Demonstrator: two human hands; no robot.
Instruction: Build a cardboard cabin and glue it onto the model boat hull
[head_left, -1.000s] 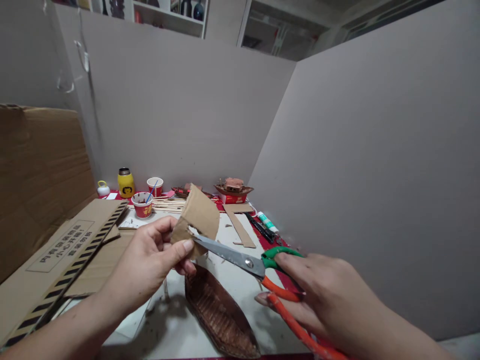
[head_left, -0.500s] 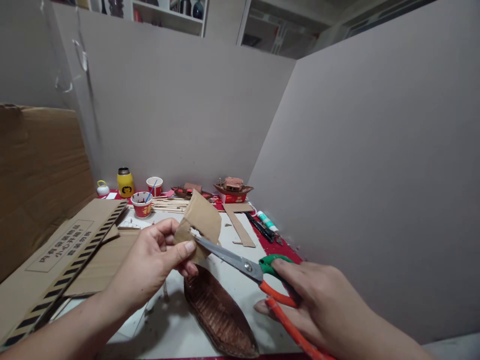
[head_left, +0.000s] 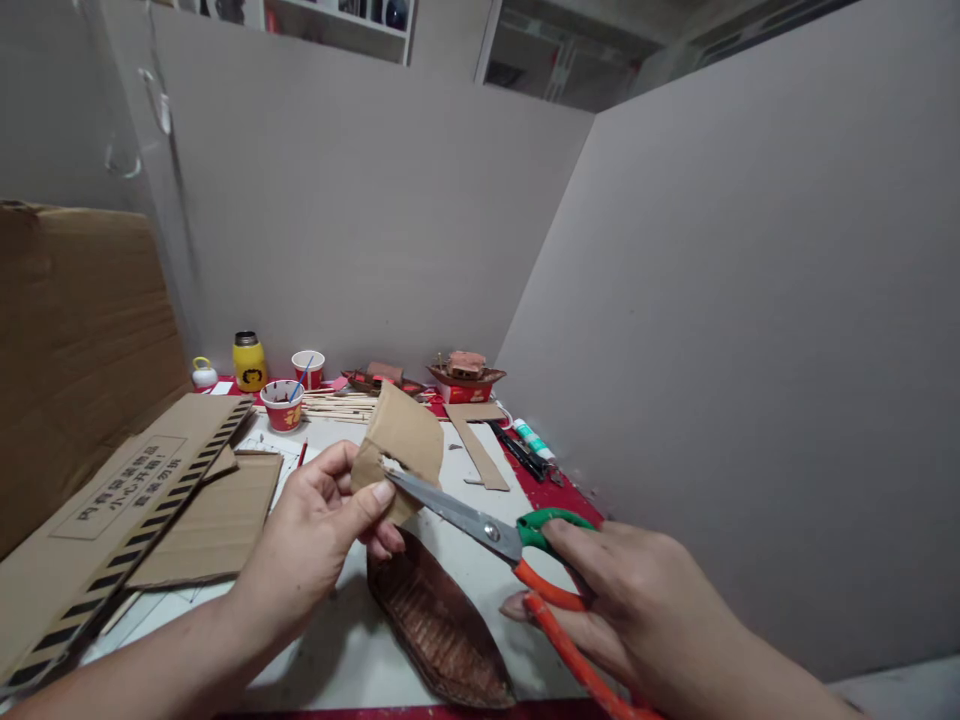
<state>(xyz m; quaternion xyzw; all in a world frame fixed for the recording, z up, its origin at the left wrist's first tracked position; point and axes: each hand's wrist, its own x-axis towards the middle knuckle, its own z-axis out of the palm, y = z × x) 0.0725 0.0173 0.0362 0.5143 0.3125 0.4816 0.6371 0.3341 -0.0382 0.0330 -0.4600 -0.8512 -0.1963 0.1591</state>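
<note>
A curved piece of brown cardboard [head_left: 409, 430] is pinched between the thumb and fingers of my left hand [head_left: 322, 520]. It has a ragged hole near its lower left. My right hand [head_left: 622, 590] grips a pair of scissors [head_left: 461, 515] with green and orange handles. The blade tips are at the hole, close to my left thumb; whether they pass through the cardboard I cannot make out. Below the hands, a dark brown model boat hull [head_left: 442, 625] lies on the white work surface, its ribbed inside facing up.
Large cardboard sheets [head_left: 112, 510] lie to the left. Behind are a paper cup [head_left: 283, 405] with a blue stick, a yellow bottle [head_left: 249, 362], thin wooden sticks [head_left: 337, 406] and a finished-looking model boat [head_left: 466, 372]. A cardboard strip [head_left: 480, 455] and a glue tube [head_left: 532, 438] lie right. Grey panels enclose the table.
The view has shifted slightly. The cardboard and scissors keep nearly the same position against each other. A red pencil and more of the drawn paper now show beside my left hand.
</note>
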